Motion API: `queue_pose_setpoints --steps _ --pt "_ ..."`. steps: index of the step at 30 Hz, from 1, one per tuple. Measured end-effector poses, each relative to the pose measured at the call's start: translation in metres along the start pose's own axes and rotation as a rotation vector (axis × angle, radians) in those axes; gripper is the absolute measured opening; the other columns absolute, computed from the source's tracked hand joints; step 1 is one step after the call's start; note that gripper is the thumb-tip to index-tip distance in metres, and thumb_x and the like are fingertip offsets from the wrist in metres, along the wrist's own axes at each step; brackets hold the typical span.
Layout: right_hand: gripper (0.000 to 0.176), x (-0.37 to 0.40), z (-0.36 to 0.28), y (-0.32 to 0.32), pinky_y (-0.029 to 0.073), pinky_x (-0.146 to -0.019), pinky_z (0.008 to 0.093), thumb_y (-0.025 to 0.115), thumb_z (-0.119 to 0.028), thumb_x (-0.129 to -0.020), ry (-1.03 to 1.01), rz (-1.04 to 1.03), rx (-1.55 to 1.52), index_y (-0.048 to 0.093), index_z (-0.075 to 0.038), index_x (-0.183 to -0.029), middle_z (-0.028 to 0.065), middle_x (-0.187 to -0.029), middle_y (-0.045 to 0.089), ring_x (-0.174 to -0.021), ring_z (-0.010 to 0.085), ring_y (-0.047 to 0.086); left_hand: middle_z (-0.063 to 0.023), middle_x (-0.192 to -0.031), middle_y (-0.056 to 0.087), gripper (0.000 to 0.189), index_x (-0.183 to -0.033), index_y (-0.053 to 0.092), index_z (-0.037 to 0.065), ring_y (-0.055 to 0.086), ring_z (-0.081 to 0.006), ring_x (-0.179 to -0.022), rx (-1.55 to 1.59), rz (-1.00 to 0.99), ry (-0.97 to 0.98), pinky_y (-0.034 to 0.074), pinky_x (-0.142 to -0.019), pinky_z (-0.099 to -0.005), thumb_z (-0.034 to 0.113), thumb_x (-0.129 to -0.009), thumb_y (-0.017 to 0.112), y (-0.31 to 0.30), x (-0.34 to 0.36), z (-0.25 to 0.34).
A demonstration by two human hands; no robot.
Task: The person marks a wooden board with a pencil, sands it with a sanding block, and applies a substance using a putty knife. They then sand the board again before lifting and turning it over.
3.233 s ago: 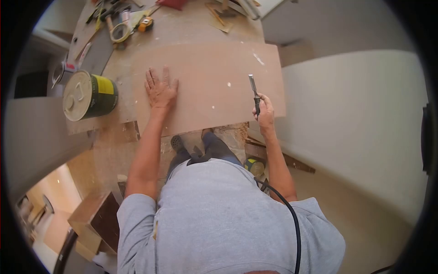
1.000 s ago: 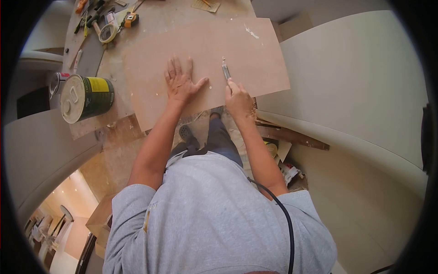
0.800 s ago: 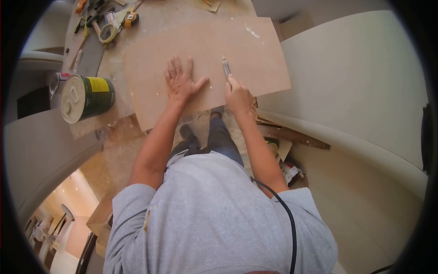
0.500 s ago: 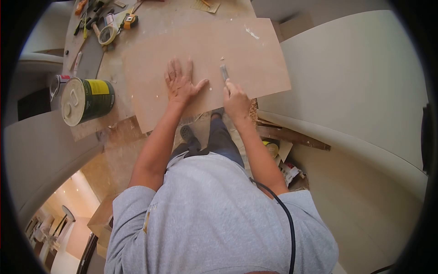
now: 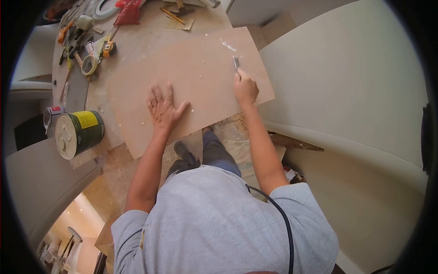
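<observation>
A flat pinkish-brown board (image 5: 214, 100) lies on the workbench, overhanging the near edge. My left hand (image 5: 163, 109) rests palm down on it with the fingers spread and nothing held. My right hand (image 5: 247, 89) is closed around a narrow metal-bladed scraper (image 5: 236, 62); the handle is mostly covered by my fingers. Its tip points away from me, near a white smear (image 5: 228, 46) on the board's far right part. Small pale crumbs (image 5: 201, 76) are scattered over the surface.
Left on the workbench (image 5: 98, 82) stand a large paint can (image 5: 86, 132) and a smaller tin (image 5: 51, 118). Farther back are a tape measure (image 5: 108, 49), a tape roll (image 5: 89, 65), a red bag (image 5: 127, 12) and a pencil (image 5: 172, 15). A pale curved panel (image 5: 346, 68) rises at right.
The scraper in my right hand has moved across the board from a small crumb toward the white smear. My left hand stays flat on the board. The whole view has shifted.
</observation>
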State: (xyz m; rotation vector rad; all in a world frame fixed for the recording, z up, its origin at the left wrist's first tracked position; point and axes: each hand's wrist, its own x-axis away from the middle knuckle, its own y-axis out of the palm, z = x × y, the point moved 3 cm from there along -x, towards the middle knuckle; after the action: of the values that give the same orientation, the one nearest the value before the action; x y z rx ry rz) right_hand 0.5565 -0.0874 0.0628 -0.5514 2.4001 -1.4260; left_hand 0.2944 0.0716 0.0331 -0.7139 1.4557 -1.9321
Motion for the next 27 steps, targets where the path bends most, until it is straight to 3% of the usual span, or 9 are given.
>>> queue_pose_setpoints --steps 2,9,11,18,27 --pt "0.03 -0.029 -0.007 0.003 0.056 -0.085 0.0516 0.058 -0.028 -0.097 -0.041 0.008 0.002 0.073 -0.013 -0.119 0.0196 -0.109 0.071 -0.101 0.0391 0.069 -0.0226 -0.17 0.008 0.101 -0.163 0.031 0.022 0.003 -0.0394 -0.158 -0.001 0.0 -0.008 0.005 -0.125 -0.0543 0.074 -0.082 0.064 -0.001 0.0 0.002" --pt "0.032 -0.015 -0.009 -0.001 0.056 -0.086 0.0496 0.057 -0.026 -0.099 -0.007 -0.092 0.037 0.07 -0.012 -0.124 0.0189 -0.11 0.071 -0.102 0.0378 0.069 -0.0225 -0.17 0.01 0.103 -0.163 0.03 0.022 0.004 -0.04 -0.158 -0.01 0.018 0.013 0.005 -0.125 -0.0545 0.073 -0.081 0.065 0.001 0.0 0.001" --pt "0.032 -0.039 -0.016 -0.004 0.056 -0.087 0.0497 0.058 -0.027 -0.099 -0.03 -0.125 0.046 0.069 -0.012 -0.126 0.0197 -0.11 0.071 -0.101 0.0383 0.069 -0.0252 -0.168 0.015 0.099 -0.162 0.033 0.021 0.01 -0.0412 -0.156 -0.043 0.03 0.009 0.01 -0.123 -0.0551 0.072 -0.083 0.064 -0.005 0.0 0.005" --pt "0.033 -0.024 -0.015 -0.001 0.056 -0.087 0.0502 0.058 -0.027 -0.098 -0.039 -0.136 0.018 0.07 -0.013 -0.126 0.0213 -0.11 0.071 -0.1 0.0394 0.069 -0.0257 -0.167 0.016 0.099 -0.161 0.034 0.019 0.011 -0.0424 -0.156 -0.028 -0.012 -0.003 0.01 -0.123 -0.056 0.072 -0.082 0.064 -0.005 0.004 0.004" --pt "0.031 -0.04 -0.019 0.008 0.055 -0.085 0.0527 0.058 -0.027 -0.099 -0.08 -0.073 -0.029 0.07 -0.012 -0.123 0.022 -0.104 0.071 -0.097 0.0417 0.069 -0.0258 -0.167 0.017 0.098 -0.16 0.036 0.019 0.012 -0.0422 -0.155 -0.032 0.072 0.034 0.011 -0.123 -0.0546 0.072 -0.082 0.064 -0.005 -0.002 0.004"
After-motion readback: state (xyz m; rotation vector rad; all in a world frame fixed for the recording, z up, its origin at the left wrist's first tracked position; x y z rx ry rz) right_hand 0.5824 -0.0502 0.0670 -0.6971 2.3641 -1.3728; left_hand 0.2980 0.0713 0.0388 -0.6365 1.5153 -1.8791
